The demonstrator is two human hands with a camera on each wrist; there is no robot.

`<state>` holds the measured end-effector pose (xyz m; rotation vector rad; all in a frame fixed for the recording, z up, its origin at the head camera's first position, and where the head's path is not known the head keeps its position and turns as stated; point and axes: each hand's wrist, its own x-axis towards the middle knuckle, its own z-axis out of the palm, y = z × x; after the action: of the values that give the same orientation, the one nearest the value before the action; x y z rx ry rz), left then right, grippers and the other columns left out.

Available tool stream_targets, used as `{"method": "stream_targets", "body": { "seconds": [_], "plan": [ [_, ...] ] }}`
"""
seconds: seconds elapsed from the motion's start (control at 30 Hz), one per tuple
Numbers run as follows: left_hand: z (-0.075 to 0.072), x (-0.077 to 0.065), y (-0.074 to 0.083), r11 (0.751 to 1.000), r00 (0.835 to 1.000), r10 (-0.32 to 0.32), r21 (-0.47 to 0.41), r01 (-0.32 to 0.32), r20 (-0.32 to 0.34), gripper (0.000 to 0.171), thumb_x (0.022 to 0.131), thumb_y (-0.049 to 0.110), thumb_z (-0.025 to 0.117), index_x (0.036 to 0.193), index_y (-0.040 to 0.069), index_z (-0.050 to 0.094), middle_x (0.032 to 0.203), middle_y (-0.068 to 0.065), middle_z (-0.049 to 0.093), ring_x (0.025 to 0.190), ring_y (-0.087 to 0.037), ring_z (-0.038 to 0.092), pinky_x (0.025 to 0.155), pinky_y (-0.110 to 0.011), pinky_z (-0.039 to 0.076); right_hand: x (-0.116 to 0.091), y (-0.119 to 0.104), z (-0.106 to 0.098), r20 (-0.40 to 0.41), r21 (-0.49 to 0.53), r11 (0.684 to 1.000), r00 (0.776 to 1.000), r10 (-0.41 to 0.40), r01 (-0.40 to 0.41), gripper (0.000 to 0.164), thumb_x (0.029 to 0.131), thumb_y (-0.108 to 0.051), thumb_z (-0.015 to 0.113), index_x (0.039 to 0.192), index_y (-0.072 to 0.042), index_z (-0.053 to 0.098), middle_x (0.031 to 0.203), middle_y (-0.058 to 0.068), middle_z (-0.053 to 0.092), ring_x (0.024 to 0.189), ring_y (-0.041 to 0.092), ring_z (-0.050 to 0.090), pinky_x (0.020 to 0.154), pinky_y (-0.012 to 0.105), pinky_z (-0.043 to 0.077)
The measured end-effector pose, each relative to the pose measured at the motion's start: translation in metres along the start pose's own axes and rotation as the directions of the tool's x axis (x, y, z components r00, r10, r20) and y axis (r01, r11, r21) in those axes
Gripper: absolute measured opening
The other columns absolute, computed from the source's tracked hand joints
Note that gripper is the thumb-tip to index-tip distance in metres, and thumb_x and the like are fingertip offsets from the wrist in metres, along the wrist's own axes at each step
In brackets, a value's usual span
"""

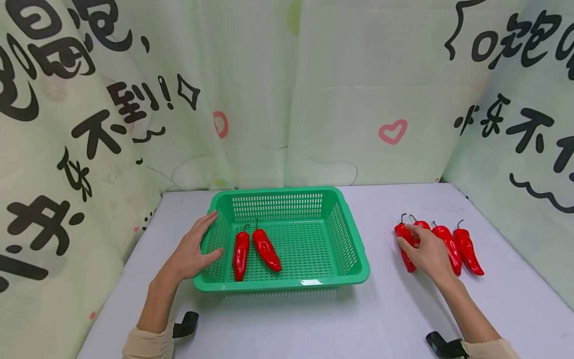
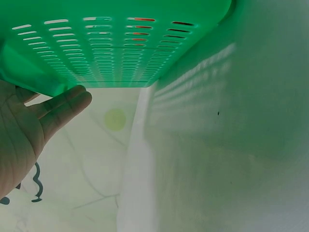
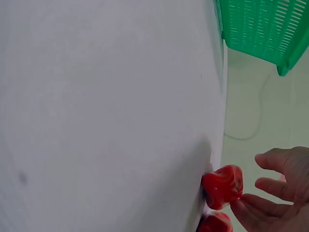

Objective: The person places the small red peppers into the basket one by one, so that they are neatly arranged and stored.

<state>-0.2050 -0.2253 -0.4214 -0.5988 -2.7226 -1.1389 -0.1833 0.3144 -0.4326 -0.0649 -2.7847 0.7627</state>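
A green basket stands on the table with two red chili peppers lying in its left half. My left hand rests at the basket's left rim, its fingers straight along the outside in the left wrist view and the thumb over the edge. On the right, several red chili peppers lie side by side. Over the leftmost chili pepper of that row hovers my right hand, thumb and fingers apart. In the right wrist view its lower fingers come close to the pepper; contact is unclear.
The white table is bordered behind and at both sides by a pale printed curtain. Black wrist mounts show on both forearms. Between the basket and the pepper row lies a stretch of table surface.
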Motion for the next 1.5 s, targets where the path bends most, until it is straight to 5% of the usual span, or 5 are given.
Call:
{"method": "stream_targets", "body": {
  "seconds": [0.83, 1.5],
  "plan": [
    [0.0003, -0.0001, -0.0013, 1.0, 1.0, -0.002, 0.004, 0.002, 0.001, 0.08, 0.089, 0.022, 0.067, 0.157, -0.001, 0.033, 0.162, -0.021, 0.032, 0.145, -0.046, 0.034, 0.104, -0.07, 0.042, 0.0068, 0.0082, 0.0005, 0.17, -0.026, 0.998, 0.984, 0.059, -0.055, 0.071, 0.087, -0.021, 0.08, 0.143, 0.008, 0.048, 0.124, 0.038, 0.053, 0.109, 0.052, 0.051, 0.072, 0.052, 0.062],
    [-0.0002, 0.0002, 0.0009, 1.0, 1.0, -0.005, 0.0, 0.005, 0.006, 0.08, 0.089, 0.022, 0.067, 0.157, -0.001, 0.033, 0.162, -0.02, 0.031, 0.146, -0.046, 0.034, 0.104, -0.068, 0.043, 0.0031, -0.0003, -0.0036, 0.127, 0.029, 0.997, 0.989, 0.071, -0.075, 0.072, 0.087, -0.022, 0.079, 0.145, 0.007, 0.047, 0.126, 0.037, 0.052, 0.108, 0.052, 0.051, 0.069, 0.048, 0.062]
  ]
}}
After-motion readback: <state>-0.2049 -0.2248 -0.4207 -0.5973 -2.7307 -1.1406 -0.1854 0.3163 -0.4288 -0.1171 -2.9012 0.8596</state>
